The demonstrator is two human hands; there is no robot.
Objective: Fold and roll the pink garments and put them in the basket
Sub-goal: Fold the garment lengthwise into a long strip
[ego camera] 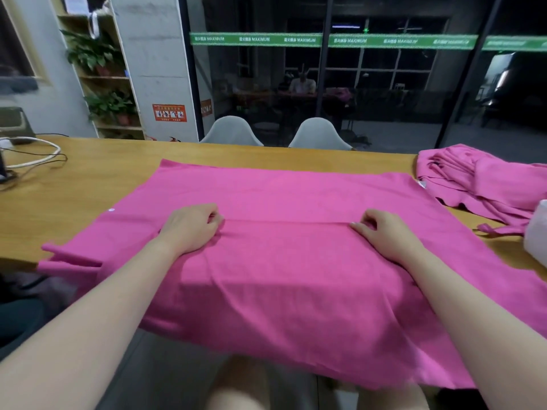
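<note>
A large pink garment [284, 199] lies spread flat across the wooden table [88, 179], and its near edge hangs over the table's front. A crease runs across its middle between my hands. My left hand [191, 227] pinches the cloth at the left end of that crease with curled fingers. My right hand [381, 232] pinches the cloth at the right end. A pile of more pink garments [479, 182] lies crumpled at the table's right. No basket is in view.
White and black cables [35, 158] loop on the table's far left beside a dark device. A white object [537, 235] shows at the right edge. Two pale chairs [231, 131] stand behind the table before a glass wall.
</note>
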